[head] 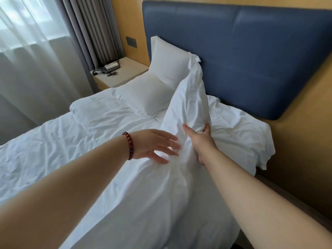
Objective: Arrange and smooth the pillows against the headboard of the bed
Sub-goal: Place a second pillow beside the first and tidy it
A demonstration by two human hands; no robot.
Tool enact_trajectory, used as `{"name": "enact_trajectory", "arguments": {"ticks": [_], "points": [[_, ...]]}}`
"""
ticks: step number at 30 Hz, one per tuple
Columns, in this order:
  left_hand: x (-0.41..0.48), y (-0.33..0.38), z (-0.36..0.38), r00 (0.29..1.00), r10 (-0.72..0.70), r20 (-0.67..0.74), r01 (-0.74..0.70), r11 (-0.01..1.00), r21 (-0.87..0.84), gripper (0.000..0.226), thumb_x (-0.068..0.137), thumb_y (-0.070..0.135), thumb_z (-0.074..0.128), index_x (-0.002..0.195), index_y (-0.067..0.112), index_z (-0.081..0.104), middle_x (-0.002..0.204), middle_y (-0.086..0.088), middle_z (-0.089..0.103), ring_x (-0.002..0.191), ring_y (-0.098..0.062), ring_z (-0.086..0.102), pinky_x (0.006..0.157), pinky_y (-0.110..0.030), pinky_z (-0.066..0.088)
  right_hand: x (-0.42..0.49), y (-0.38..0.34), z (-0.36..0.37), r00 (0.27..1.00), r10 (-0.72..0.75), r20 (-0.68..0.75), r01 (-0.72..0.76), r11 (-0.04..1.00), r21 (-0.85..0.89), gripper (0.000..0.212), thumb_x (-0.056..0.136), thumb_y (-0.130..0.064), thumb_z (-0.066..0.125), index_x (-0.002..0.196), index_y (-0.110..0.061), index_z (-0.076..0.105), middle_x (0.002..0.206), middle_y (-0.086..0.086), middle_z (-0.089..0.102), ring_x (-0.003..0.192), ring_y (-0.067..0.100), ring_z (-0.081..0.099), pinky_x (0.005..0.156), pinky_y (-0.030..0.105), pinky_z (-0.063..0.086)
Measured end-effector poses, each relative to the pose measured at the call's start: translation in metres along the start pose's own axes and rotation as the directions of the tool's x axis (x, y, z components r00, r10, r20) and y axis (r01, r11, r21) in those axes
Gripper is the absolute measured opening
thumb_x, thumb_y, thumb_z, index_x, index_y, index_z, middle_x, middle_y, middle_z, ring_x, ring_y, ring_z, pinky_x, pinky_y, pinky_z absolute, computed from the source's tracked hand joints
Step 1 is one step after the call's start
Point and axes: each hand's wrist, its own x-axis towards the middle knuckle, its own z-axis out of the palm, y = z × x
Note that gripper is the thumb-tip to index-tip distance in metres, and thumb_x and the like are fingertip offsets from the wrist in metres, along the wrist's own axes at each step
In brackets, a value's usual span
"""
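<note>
A white pillow [168, 63] leans upright against the blue padded headboard [251, 56] on the far side of the bed. A second white pillow [188, 103], wrinkled, stands on edge in the middle of the bed, its top near the headboard. My right hand [199, 139] grips its lower edge, thumb and fingers pinching the fabric. My left hand [156, 146], with a red bead bracelet at the wrist, has straight spread fingers that touch the pillow's near side. A flatter white pillow [145, 94] lies under the leaning one.
A rumpled white duvet [71, 137] covers the bed. A loose white sheet [248, 137] bunches at the near corner by the headboard. A wooden nightstand [124, 76] with a phone and keys stands by the curtains [89, 27].
</note>
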Motion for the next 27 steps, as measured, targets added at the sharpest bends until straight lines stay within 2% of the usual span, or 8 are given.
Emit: {"name": "enact_trajectory", "arguments": {"ticks": [4, 6, 9, 12, 16, 22, 24, 27], "points": [[0.033, -0.032, 0.006, 0.875, 0.257, -0.409, -0.100, 0.925, 0.368, 0.042, 0.091, 0.040, 0.057, 0.130, 0.022, 0.054, 0.129, -0.006, 0.060, 0.120, -0.025, 0.055, 0.101, -0.044, 0.045, 0.018, 0.015, -0.024, 1.000, 0.006, 0.022, -0.006, 1.000, -0.005, 0.105, 0.079, -0.060, 0.070, 0.155, -0.039, 0.002, 0.156, -0.001, 0.035, 0.134, 0.029, 0.045, 0.112, 0.047, 0.036], [0.055, -0.055, 0.023, 0.885, 0.241, -0.399, 0.030, 0.825, 0.564, 0.074, 0.087, 0.060, 0.043, 0.149, 0.022, 0.032, 0.151, -0.007, 0.038, 0.140, -0.025, 0.033, 0.116, -0.039, 0.023, 0.026, 0.024, -0.037, 0.999, 0.014, 0.042, -0.013, 1.000, -0.025, 0.103, 0.079, -0.061, 0.069, 0.156, -0.040, 0.003, 0.153, -0.001, 0.040, 0.130, 0.028, 0.048, 0.111, 0.047, 0.038], [0.088, -0.078, 0.074, 0.921, 0.231, -0.315, 0.109, 0.623, 0.775, 0.077, 0.089, 0.062, 0.013, 0.155, 0.023, 0.014, 0.163, -0.003, 0.004, 0.150, -0.021, 0.006, 0.119, -0.042, 0.011, 0.037, 0.040, -0.063, 0.999, 0.035, 0.022, -0.034, 0.997, -0.070, 0.118, 0.062, -0.074, 0.071, 0.155, -0.039, 0.008, 0.150, -0.001, 0.044, 0.127, 0.027, 0.051, 0.109, 0.046, 0.041], [0.107, -0.076, 0.124, 0.835, 0.214, -0.507, 0.102, 0.845, 0.525, 0.058, 0.098, 0.056, 0.015, 0.153, 0.037, 0.018, 0.162, 0.011, 0.009, 0.149, -0.013, 0.004, 0.119, -0.046, 0.003, 0.049, 0.055, -0.097, 0.987, 0.161, 0.024, -0.161, 0.987, 0.015, 0.147, 0.030, -0.085, 0.076, 0.155, -0.034, 0.018, 0.142, -0.004, 0.052, 0.121, 0.023, 0.056, 0.106, 0.044, 0.045], [0.126, -0.076, 0.168, 0.793, 0.278, -0.542, 0.074, 0.839, 0.538, 0.052, 0.101, 0.051, 0.017, 0.152, 0.041, 0.015, 0.162, 0.014, 0.007, 0.149, -0.010, -0.001, 0.120, -0.040, -0.002, 0.067, 0.069, -0.132, 0.965, 0.242, 0.101, -0.254, 0.958, 0.135, 0.139, 0.025, -0.077, 0.086, 0.146, -0.029, 0.038, 0.131, -0.006, 0.061, 0.114, 0.018, 0.061, 0.103, 0.042, 0.048], [0.140, -0.068, 0.150, 0.713, 0.267, -0.648, -0.018, 0.931, 0.365, 0.049, 0.096, 0.042, 0.050, 0.141, 0.022, 0.047, 0.135, -0.001, 0.055, 0.121, -0.022, 0.055, 0.104, -0.037, 0.041, 0.081, 0.085, -0.143, 0.964, 0.266, 0.007, -0.265, 0.956, 0.129, 0.123, 0.039, -0.063, 0.089, 0.145, -0.023, 0.038, 0.126, -0.004, 0.061, 0.112, 0.022, 0.060, 0.104, 0.042, 0.047], [0.145, -0.065, 0.119, 0.684, 0.207, -0.700, 0.094, 0.926, 0.366, 0.046, 0.093, 0.046, 0.053, 0.130, 0.020, 0.054, 0.124, -0.004, 0.059, 0.113, -0.029, 0.058, 0.097, -0.040, 0.046, 0.082, 0.090, -0.148, 0.963, 0.269, -0.017, -0.265, 0.956, 0.128, 0.108, 0.051, -0.056, 0.089, 0.143, -0.024, 0.041, 0.125, -0.004, 0.062, 0.110, 0.022, 0.060, 0.103, 0.042, 0.047], [0.151, -0.070, 0.081, 0.714, 0.017, -0.699, 0.386, 0.824, 0.415, 0.068, 0.089, 0.065, 0.043, 0.142, 0.023, 0.043, 0.147, -0.004, 0.041, 0.136, -0.030, 0.034, 0.112, -0.045, 0.029, 0.084, 0.091, -0.155, 0.961, 0.275, -0.018, -0.271, 0.955, 0.117, 0.105, 0.055, -0.058, 0.087, 0.143, -0.024, 0.042, 0.129, -0.004, 0.062, 0.112, 0.022, 0.060, 0.105, 0.041, 0.045]]}}
